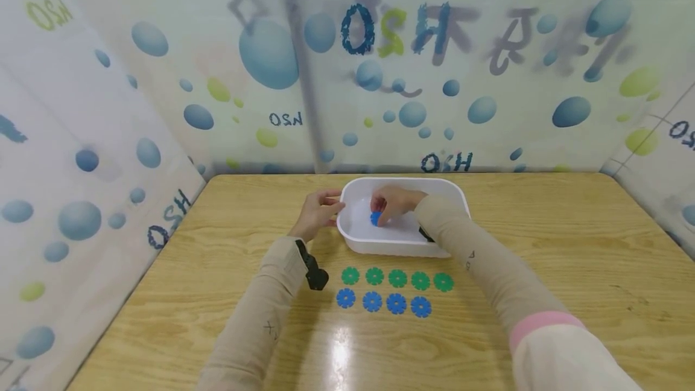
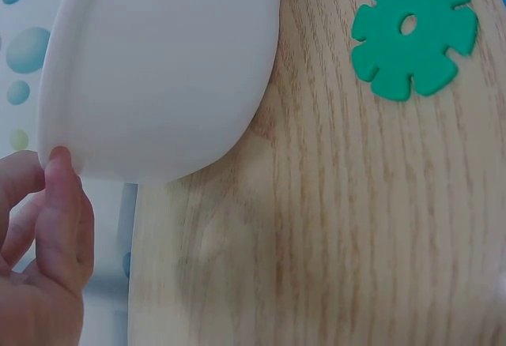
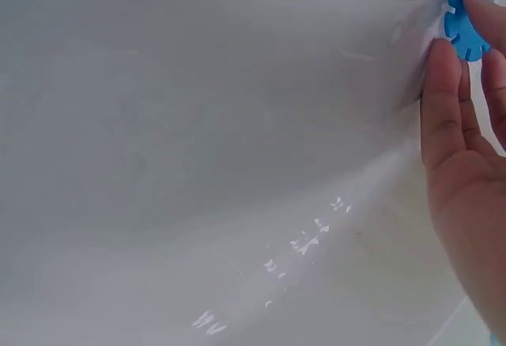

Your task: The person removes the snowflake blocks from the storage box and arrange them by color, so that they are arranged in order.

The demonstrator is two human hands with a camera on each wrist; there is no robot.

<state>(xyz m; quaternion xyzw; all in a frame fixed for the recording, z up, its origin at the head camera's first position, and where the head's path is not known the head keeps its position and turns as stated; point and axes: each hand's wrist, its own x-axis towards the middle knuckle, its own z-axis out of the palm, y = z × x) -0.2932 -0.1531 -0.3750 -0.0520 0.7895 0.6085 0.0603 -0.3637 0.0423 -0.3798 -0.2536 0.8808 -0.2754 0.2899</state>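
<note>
A white plastic tub (image 1: 399, 248) stands toward the back of the table. My left hand (image 1: 317, 215) holds the rim at its left end; the left wrist view shows the fingertips against the tub's rim (image 2: 59, 69). Inside the tub, my right hand (image 1: 399, 203) pinches a blue interlocking disc (image 1: 375, 218) between thumb and fingers. The same blue disc (image 3: 468, 26) appears at the top right of the right wrist view, its edge notched all round. In front of the tub lies a row of green discs (image 1: 397, 278), and nearer to me a row of blue discs (image 1: 396, 303).
The wooden table (image 1: 548, 228) runs back to a wall (image 1: 478, 137) covered in a bubble pattern. Patterned walls also rise on the left and right. A dark object (image 1: 426, 234) shows in the tub beneath my right wrist.
</note>
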